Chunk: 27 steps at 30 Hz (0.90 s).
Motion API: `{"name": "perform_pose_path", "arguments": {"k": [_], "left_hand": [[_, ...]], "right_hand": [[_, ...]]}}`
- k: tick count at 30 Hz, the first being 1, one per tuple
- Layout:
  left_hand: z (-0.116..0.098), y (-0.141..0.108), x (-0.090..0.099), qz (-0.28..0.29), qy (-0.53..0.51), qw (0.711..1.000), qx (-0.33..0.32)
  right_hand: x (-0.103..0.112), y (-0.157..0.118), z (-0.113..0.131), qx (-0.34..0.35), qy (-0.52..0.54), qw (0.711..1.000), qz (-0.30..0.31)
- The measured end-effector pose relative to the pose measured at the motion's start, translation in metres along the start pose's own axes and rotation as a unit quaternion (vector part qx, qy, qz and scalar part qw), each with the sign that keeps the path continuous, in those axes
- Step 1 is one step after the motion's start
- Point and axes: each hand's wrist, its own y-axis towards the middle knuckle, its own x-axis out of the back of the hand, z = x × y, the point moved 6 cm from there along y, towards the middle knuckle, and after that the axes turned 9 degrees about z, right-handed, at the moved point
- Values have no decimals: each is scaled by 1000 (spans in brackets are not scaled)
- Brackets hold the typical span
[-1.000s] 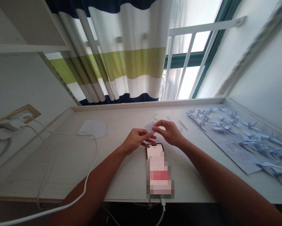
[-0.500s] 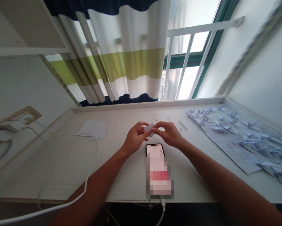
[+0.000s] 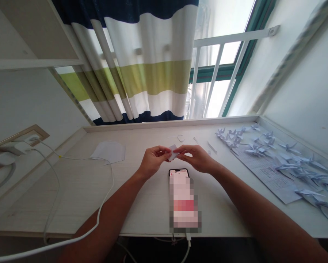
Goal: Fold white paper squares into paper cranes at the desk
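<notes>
A small piece of folded white paper point(image 3: 173, 152) is held up between my two hands, above the white desk point(image 3: 142, 204). My left hand point(image 3: 152, 159) pinches its left side between thumb and fingers. On the other side, my right hand point(image 3: 196, 157) grips the paper's right edge with thumb and index finger. Just below the hands lies a phone point(image 3: 179, 170) with a lit screen, most of it blurred out, and a white cable runs from its lower end.
Several folded paper cranes point(image 3: 258, 149) lie at the right, some on a printed sheet point(image 3: 273, 182). White sheets point(image 3: 109, 151) rest at the left. Paper scraps point(image 3: 212, 147) lie beyond my hands. A white cable point(image 3: 113, 179) loops from the wall socket point(image 3: 40, 133) across my left forearm.
My left hand has shifted slightly left and its fingers are closer together. The paper is now turned with a flatter face showing. The camera view has moved slightly.
</notes>
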Motion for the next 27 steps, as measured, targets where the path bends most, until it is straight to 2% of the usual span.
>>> {"name": "perform_pose_path", "arguments": {"k": [8, 13, 20, 27], "left_hand": [[2, -2, -6, 44, 52, 998, -16], [6, -1, -10, 51, 32, 998, -24], [4, -3, -11, 45, -1, 999, 11], [2, -5, -15, 56, -25, 998, 30]], "right_hand": [[2, 2, -2, 2, 24, 999, -40], [0, 3, -5, 18, 38, 998, -56], [0, 5, -10, 3, 64, 994, -88], [-1, 5, -8, 2, 118, 990, -83]]}}
